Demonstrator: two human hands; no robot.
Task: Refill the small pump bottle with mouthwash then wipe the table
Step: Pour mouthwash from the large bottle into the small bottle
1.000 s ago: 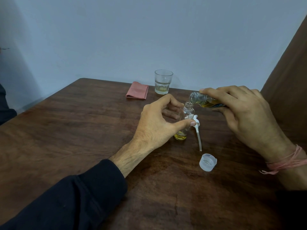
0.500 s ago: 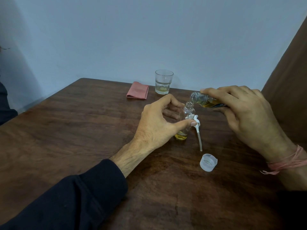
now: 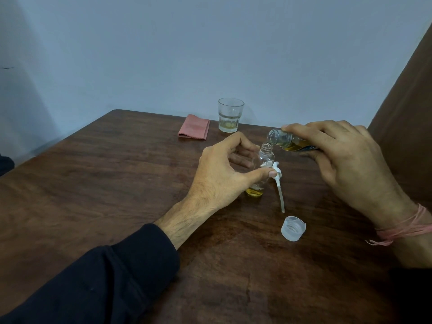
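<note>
- Head view: the small pump bottle point(image 3: 263, 169) stands upright on the wooden table point(image 3: 117, 183), clear, with a shallow layer of yellow liquid at its base and its neck uncapped.
- The left hand point(image 3: 222, 176) grasps that bottle, fingers curled behind it and thumb in front; the thumb also presses the white pump head point(image 3: 274, 168) against the bottle's side, and its dip tube point(image 3: 280, 195) hangs down toward the table on the bottle's right.
- The right hand point(image 3: 346, 164) grips the mouthwash bottle point(image 3: 287, 142), tipped nearly flat, its open mouth just above and touching or almost touching the pump bottle's neck; amber liquid sits in the tipped bottle's lower side.
- A translucent cap point(image 3: 293, 228) lies open side up, near the viewer from the pump bottle and to its right, just past the tube's tip.
- A drinking glass point(image 3: 230, 115) stands beyond the pump bottle near the table's far edge, holding a little pale liquid.
- A folded pink cloth point(image 3: 194, 129) lies just left of the glass.
- Hidden or unclear: most of the mouthwash bottle's body and label sits under the right hand; the left palm covers part of the pump bottle; whether liquid is flowing between the two mouths cannot be told.
- A pink thread point(image 3: 406, 228) circles the right wrist; a dark sleeve point(image 3: 105, 277) covers the left forearm.
</note>
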